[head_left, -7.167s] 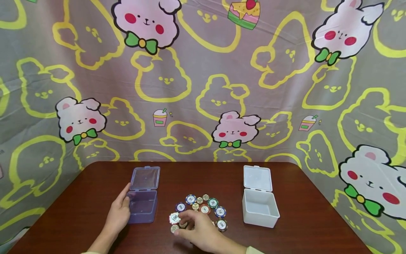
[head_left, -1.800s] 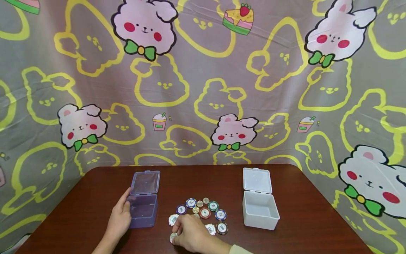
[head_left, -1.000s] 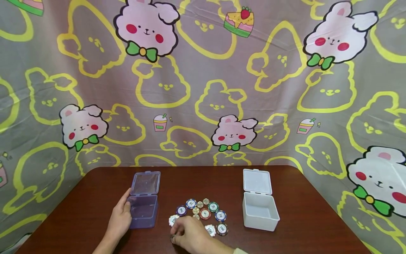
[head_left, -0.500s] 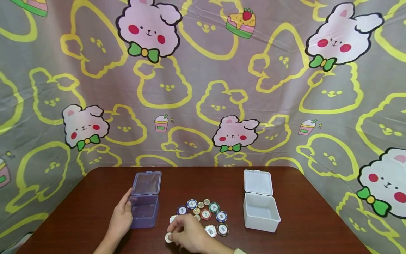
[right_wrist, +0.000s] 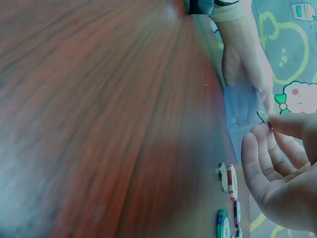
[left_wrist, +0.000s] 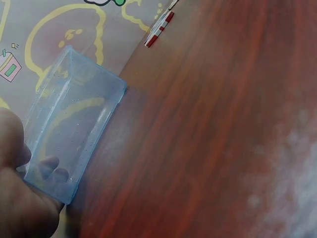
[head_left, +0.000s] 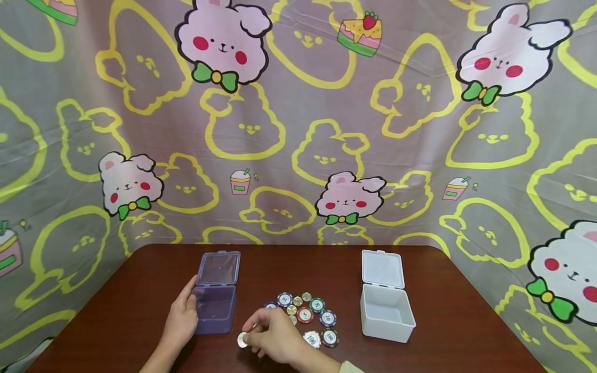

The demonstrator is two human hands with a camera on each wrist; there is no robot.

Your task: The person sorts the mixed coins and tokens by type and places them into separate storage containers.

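Observation:
In the head view my left hand [head_left: 183, 316] holds the left side of a clear purple plastic box [head_left: 215, 316], its hinged lid standing back. The left wrist view has the thumb at the rim of this box [left_wrist: 74, 124], and fingers show through the wall. Between thumb and fingertips my right hand [head_left: 275, 336] pinches a coin [head_left: 242, 340], just right of the purple box. The right wrist view shows the coin [right_wrist: 262, 117] edge-on, off the table. Poker chips, such as a red one [head_left: 305, 315], and small gold coins [head_left: 297, 301] lie beyond the right hand, which hides some.
A white plastic box [head_left: 388, 326] with its lid back stands to the right of the chips. All this sits on a dark brown table [head_left: 448, 300]. A patterned cloth [head_left: 298, 103] hangs behind the table and along its sides.
From hovering over the chips, my right hand has come down on a coin at the near left, pinched it and carried it left towards the purple box. My left hand stays on that box.

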